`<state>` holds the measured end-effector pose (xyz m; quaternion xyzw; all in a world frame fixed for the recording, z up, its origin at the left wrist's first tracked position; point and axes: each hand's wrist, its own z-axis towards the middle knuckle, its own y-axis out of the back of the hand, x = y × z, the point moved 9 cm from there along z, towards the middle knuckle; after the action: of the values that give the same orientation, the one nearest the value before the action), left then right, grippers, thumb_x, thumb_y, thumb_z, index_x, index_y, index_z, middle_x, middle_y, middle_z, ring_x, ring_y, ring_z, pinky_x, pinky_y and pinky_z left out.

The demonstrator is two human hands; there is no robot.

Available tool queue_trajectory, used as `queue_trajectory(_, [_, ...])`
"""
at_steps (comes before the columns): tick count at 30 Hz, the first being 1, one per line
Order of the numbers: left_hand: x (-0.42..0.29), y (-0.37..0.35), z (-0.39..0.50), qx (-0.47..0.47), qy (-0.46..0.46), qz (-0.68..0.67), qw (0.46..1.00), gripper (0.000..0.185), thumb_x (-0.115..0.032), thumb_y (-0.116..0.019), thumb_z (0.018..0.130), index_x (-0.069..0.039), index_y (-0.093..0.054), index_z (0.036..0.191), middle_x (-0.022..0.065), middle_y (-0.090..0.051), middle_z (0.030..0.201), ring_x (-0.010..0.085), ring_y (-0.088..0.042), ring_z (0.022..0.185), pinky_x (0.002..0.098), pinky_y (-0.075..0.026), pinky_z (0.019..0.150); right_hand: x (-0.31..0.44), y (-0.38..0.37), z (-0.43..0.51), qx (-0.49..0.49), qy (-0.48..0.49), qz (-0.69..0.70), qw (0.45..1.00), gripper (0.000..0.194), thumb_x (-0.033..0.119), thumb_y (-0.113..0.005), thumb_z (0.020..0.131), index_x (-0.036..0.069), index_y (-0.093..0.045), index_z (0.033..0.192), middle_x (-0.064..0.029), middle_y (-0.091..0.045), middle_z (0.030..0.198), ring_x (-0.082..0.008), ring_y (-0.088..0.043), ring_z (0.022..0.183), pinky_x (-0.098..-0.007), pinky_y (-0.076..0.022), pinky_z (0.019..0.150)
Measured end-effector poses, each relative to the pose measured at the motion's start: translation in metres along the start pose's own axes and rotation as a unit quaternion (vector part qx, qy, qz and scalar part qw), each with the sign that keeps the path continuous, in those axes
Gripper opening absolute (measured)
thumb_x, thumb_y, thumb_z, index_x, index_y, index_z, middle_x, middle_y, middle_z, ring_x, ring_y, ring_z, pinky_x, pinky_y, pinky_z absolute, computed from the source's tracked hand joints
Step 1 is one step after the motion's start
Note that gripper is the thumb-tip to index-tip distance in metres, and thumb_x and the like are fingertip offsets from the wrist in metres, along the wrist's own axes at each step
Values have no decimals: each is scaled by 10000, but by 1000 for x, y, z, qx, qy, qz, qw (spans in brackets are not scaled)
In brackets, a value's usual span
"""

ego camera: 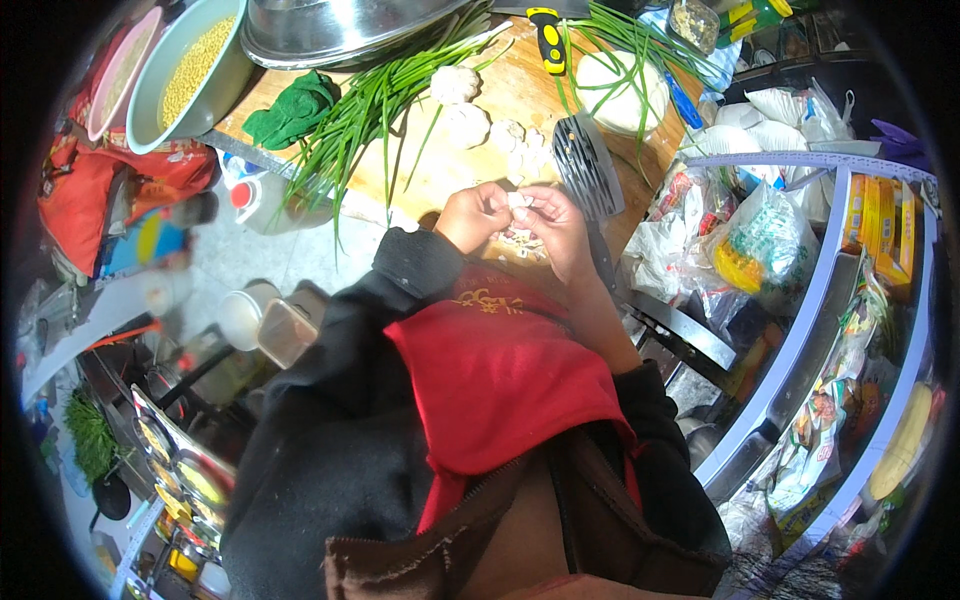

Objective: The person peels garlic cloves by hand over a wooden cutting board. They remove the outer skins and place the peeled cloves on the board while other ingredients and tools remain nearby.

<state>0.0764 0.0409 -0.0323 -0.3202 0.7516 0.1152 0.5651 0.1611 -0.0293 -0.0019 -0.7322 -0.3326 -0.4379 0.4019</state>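
My left hand (472, 217) and my right hand (555, 225) meet at the near edge of a wooden board (427, 169). Between their fingertips is a pale garlic clove (519, 201), gripped from both sides. Bits of garlic skin (521, 246) lie just below the hands. Beyond them are loose garlic cloves (529, 154) and whole garlic bulbs (465, 124). To the right of my right hand rests a broad-bladed kitchen tool (587, 166) with a striped-looking blade and a black handle.
Green scallions (375, 105), a green cloth (292, 111) and a steel basin (337, 30) lie along the left and far side. A yellow-and-black handled knife (551, 41) lies near a white round lump (622, 90). A bowl of yellow beans (196, 75) stands left; a lilac rack (814, 247) stands right.
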Motion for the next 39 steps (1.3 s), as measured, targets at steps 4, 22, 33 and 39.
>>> queue_trajectory(4, [3, -5, 1, 33, 33, -95, 994, 51, -39, -578, 793, -14, -541, 817, 23, -569, 668, 77, -548, 576, 199, -434, 498, -11, 7, 0, -28, -52, 78, 995, 213, 67, -533, 857, -20, -509, 1050, -85, -588, 919, -129, -575, 754, -261, -501, 678])
queue_trajectory(22, [2, 7, 7, 1, 14, -96, 995, 86, -97, -629, 796, -18, -610, 826, -15, -579, 708, 55, -512, 632, 199, -432, 587, -11, 5, 1, -3, -51, 51, 997, 200, 59, -540, 851, -2, -519, 1040, -65, -575, 930, -123, -565, 779, -256, -504, 689])
queue_trajectory(33, [-8, 3, 5, -30, -99, 24, 994, 77, -77, -614, 773, -19, -566, 792, 5, -549, 677, 52, -489, 616, 210, -427, 586, -9, 4, 0, -48, -36, 69, 996, 234, 20, -567, 824, -42, -518, 1044, -89, -583, 945, -125, -572, 812, -243, -488, 728])
queue_trajectory(39, [6, 9, 8, -40, -8, -112, 993, 40, -58, -538, 836, -23, -523, 846, 10, -536, 701, 68, -482, 589, 202, -416, 559, -14, 6, 0, -40, -57, 95, 993, 215, -1, -571, 815, -43, -525, 1021, -102, -585, 945, -132, -574, 817, -244, -486, 719])
